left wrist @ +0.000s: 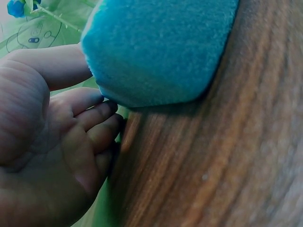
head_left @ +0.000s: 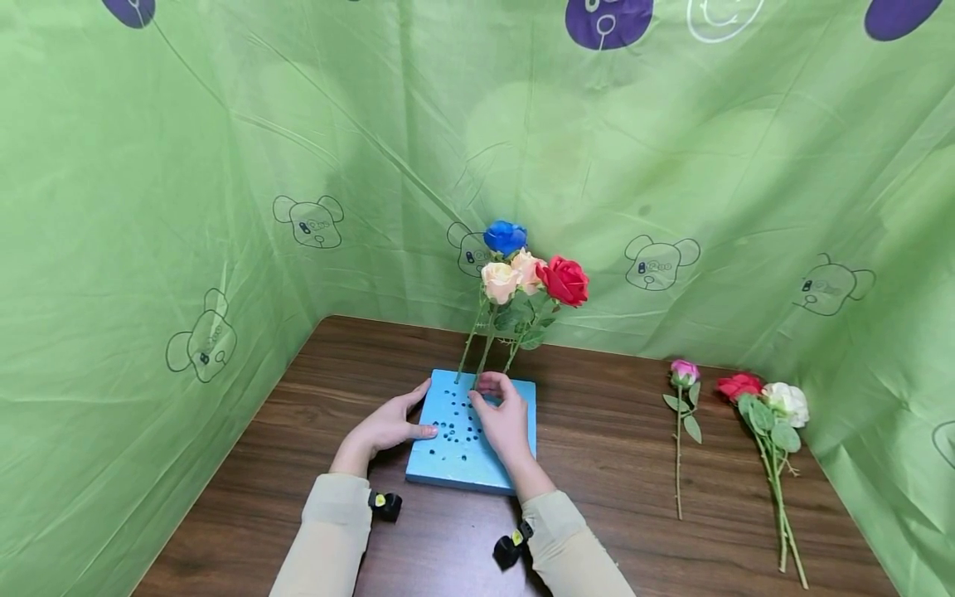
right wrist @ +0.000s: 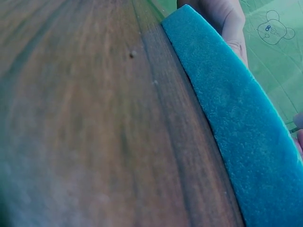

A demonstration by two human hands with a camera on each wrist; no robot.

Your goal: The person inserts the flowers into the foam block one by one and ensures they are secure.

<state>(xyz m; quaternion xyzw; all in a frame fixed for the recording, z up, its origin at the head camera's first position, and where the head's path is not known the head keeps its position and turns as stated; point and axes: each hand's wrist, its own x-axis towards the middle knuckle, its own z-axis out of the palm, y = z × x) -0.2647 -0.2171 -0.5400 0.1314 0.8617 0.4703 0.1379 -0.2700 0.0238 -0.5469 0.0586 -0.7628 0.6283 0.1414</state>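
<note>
A light blue foam block (head_left: 462, 471) with several small holes lies on the table. My left hand (head_left: 388, 424) rests against its left edge, thumb on the top face and fingers along the side; the left wrist view shows the palm (left wrist: 57, 137) beside the foam. My right hand (head_left: 503, 419) is over the block's right part, thumb and fingertips pinching the low stem of a cream rose (head_left: 499, 283). Upright around it stand a blue rose (head_left: 506, 238), a peach rose (head_left: 527, 271) and a red rose (head_left: 564, 281). My right hand hides some stem bases.
On the table (head_left: 604, 464) to the right lies a pink rose (head_left: 684, 372). Farther right, a red rose (head_left: 739, 386) and a white rose (head_left: 787, 405) lie together, stems crossing. A green patterned cloth (head_left: 388, 166) hangs behind the table and at both sides.
</note>
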